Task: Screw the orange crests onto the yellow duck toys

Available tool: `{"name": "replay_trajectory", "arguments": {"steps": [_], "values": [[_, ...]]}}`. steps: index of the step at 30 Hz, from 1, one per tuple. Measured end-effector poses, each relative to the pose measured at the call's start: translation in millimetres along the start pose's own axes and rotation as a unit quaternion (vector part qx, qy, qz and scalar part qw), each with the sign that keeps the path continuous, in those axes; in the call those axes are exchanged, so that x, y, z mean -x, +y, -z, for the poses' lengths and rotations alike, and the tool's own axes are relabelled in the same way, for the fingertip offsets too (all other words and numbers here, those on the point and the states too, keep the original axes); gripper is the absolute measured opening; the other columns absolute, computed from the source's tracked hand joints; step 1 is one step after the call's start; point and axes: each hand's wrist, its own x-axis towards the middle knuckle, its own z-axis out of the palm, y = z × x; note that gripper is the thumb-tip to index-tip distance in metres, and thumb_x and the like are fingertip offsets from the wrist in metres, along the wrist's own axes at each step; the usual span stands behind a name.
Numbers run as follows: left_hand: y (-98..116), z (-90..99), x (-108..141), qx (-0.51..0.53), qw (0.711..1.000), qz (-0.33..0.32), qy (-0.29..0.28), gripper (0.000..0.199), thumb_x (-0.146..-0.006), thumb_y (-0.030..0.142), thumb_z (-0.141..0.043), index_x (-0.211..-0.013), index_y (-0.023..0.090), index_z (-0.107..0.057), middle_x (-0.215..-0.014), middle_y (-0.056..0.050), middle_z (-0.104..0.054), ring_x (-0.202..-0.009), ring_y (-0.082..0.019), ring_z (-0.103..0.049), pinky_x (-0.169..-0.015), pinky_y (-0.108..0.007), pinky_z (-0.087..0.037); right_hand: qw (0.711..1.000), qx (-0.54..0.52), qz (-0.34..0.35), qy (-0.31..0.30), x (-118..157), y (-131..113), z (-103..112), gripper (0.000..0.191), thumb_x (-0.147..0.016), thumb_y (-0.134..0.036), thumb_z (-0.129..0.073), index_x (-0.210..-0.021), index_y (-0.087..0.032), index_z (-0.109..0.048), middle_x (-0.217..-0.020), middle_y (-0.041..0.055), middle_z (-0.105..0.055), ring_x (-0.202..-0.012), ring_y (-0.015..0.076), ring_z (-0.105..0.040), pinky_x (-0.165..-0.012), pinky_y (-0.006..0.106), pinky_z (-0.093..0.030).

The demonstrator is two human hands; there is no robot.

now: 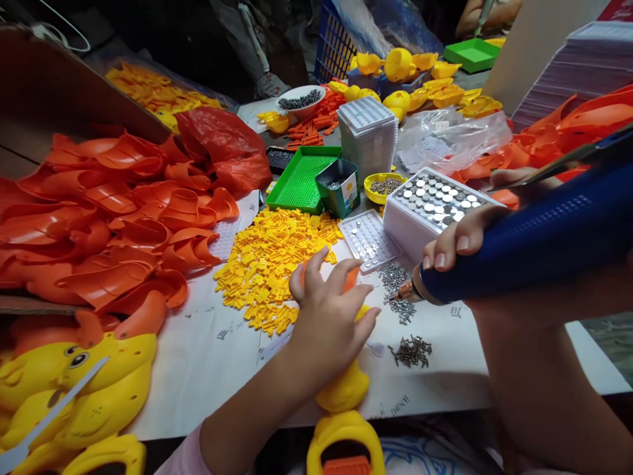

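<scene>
My left hand (326, 310) has its fingers spread, back of the hand up, over a yellow toy (343, 389) with an orange part (326, 274) behind the fingers. Whether the palm touches the toy is hidden. My right hand (465, 237) is wrapped round a blue electric screwdriver (524, 231). The tool's copper-coloured tip (406, 291) points left, over a heap of small silver screws (398, 284). Close to the front edge lies a smaller pile of dark screws (413, 351). A yellow handle piece with an orange insert (346, 465) is at the bottom.
Orange shell parts (123, 211) pile up on the left, above yellow duck-faced parts (103, 376). Small yellow pieces (271, 264) cover the middle. Behind are a green tray (301, 178), a dark green box (339, 191) and a white tray stack with button cells (420, 218). Someone's arm (494, 16) shows at back right.
</scene>
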Motion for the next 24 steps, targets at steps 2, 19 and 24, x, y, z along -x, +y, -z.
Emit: {"name": "replay_trajectory", "arguments": {"steps": [2,19,24], "values": [[11.5,-0.8,-4.0,-0.017,1.0,-0.012,-0.021,0.016,-0.081,0.033,-0.068,-0.091,0.022,-0.073,-0.133,-0.007,-0.06,-0.131,-0.049,-0.028,-0.099,-0.074,-0.02,0.999,0.01,0.008,0.035,1.8,-4.2,-2.3,0.045,-0.064,-0.061,-0.074,-0.094,-0.026,-0.07,-0.066,0.0015,-0.07,-0.054,0.0236,-0.064,-0.048,0.04,-0.056],[23.6,-14.3,-25.2,-0.022,0.999,-0.02,-0.027,0.008,-0.083,0.027,-0.068,-0.081,0.021,-0.074,-0.124,-0.007,-0.066,-0.126,-0.047,-0.037,-0.093,-0.071,-0.024,0.997,-0.011,0.054,-0.058,1.1,-2.0,14.4,0.053,-0.074,-0.064,-0.062,-0.113,-0.029,-0.068,-0.078,0.0007,-0.072,-0.066,0.0219,-0.068,-0.063,0.039,-0.057],[22.3,-13.2,-25.7,-0.026,0.999,-0.014,-0.032,0.014,-0.083,0.027,-0.068,-0.072,0.02,-0.072,-0.121,-0.006,-0.068,-0.124,-0.046,-0.04,-0.093,-0.068,-0.026,0.996,0.007,0.052,0.068,-0.2,-9.5,1.2,0.044,-0.068,-0.064,-0.07,-0.089,-0.025,-0.071,-0.07,0.0001,-0.069,-0.054,0.0182,-0.061,-0.05,0.034,-0.054]]}}
